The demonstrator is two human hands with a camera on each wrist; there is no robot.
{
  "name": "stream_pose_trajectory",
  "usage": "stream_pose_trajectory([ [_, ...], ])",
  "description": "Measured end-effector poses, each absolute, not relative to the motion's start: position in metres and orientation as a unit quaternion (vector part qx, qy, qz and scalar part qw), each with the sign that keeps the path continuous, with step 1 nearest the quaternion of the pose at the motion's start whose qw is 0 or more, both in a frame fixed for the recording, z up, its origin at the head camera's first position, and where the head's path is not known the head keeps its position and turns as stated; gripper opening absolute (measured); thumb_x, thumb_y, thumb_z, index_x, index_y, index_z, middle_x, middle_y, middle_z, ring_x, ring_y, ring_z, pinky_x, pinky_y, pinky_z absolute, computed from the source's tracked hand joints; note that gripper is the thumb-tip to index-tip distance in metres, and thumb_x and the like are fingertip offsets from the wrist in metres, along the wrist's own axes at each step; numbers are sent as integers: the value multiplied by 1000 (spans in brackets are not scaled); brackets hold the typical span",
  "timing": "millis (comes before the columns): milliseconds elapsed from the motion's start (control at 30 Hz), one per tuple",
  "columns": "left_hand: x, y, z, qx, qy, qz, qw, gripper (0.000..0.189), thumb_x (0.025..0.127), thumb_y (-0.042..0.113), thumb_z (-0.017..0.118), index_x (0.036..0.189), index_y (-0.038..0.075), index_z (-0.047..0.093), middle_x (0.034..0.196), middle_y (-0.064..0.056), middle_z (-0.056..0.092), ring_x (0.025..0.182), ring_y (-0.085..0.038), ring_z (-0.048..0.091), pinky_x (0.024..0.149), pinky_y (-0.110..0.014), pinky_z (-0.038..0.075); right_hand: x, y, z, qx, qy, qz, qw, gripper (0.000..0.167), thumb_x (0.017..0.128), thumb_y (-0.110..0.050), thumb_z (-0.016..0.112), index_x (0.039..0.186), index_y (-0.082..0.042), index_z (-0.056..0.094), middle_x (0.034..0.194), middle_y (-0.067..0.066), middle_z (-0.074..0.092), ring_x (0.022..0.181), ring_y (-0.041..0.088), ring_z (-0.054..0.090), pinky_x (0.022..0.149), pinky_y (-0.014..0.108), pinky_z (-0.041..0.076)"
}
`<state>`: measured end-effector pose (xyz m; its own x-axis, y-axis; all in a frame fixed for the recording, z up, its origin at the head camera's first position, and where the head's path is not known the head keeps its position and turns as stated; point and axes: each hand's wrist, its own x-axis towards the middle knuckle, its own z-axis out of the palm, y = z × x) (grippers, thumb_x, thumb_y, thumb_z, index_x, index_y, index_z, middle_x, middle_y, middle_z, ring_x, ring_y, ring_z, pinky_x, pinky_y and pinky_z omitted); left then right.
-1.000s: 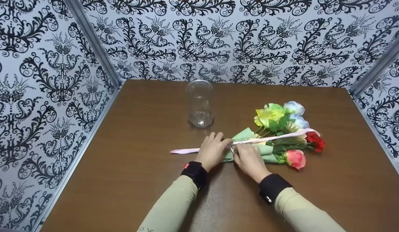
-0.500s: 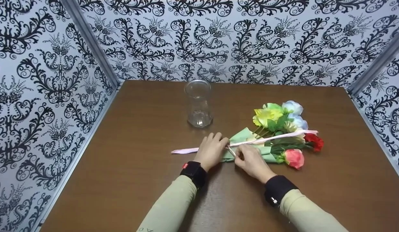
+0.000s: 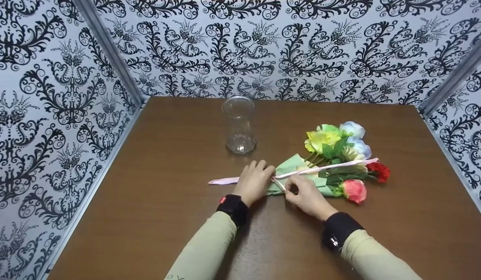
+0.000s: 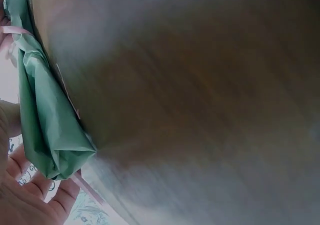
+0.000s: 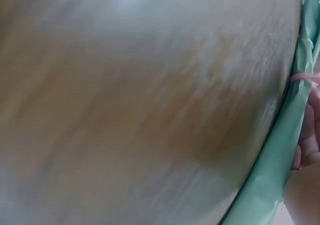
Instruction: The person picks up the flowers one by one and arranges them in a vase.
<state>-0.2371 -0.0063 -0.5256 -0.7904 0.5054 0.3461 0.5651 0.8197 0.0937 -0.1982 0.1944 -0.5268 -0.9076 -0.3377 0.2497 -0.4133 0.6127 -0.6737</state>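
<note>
A bouquet of artificial flowers [image 3: 326,142], its stems wrapped in green paper [image 3: 293,164], lies on the table with the blooms to the right. Pink ribbon [image 3: 333,165] goes round the narrow part of the wrap; one long end stretches over the flowers and another pokes out left of the wrap. My left hand [image 3: 254,182] lies over the stem end, its thumb and index fingertip pinching the ribbon at the crossing. Between thumb and fingers my right hand [image 3: 307,194] pinches a short stretch of ribbon. The left wrist view shows the gathered paper end [image 4: 55,125] beside loosely bent fingers.
A clear glass vase [image 3: 240,126] stands upright behind my left hand. The brown wooden table [image 3: 178,136] is bounded by patterned panels [image 3: 248,46] at the back and sides.
My right hand has drawn back slightly to the right and toward me, pulling ribbon into view between the hands. The long ribbon end over the flowers has slid left. My left hand stays nearly still.
</note>
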Motion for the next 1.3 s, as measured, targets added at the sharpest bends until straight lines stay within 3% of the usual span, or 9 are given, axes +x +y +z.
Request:
stream_pose_trajectory([
  [333,-234,-5,-520,-269,-950,-97,126,12,95,18,66,107,18,68,103,-4,62,95,-26,60,78,-41,50,-200,190,-518,149,-864,477,-53,12,87,-2,69,91,-12,64,88,-1,68,88,15,61,81,28,46],
  [533,-235,-5,-521,-267,-951,-94,126,17,93,15,66,110,18,67,104,-5,62,95,-27,60,77,-42,51,-200,190,-518,155,-857,486,-77,15,86,-4,69,100,-9,65,89,0,68,87,13,62,84,28,46],
  [833,-235,-6,-519,-268,-953,-85,117,11,97,19,65,107,18,67,102,-5,63,95,-28,60,78,-43,51,-200,198,-516,143,-839,514,-110,22,92,-5,65,114,-5,64,78,7,65,63,14,56,59,25,44],
  [1133,-238,-8,-510,-274,-956,-78,69,12,99,20,62,110,18,67,104,-4,65,97,-28,63,80,-42,54,-202,205,-512,154,-857,478,-116,23,93,-7,67,116,-7,67,77,6,66,61,14,56,58,25,45],
  [1300,-240,-13,-504,-292,-953,-78,31,19,97,33,67,108,18,66,104,-3,66,95,-27,63,79,-42,55,-203,207,-512,171,-863,459,-121,23,94,-6,67,116,-4,68,76,10,67,58,16,57,56,25,45],
])
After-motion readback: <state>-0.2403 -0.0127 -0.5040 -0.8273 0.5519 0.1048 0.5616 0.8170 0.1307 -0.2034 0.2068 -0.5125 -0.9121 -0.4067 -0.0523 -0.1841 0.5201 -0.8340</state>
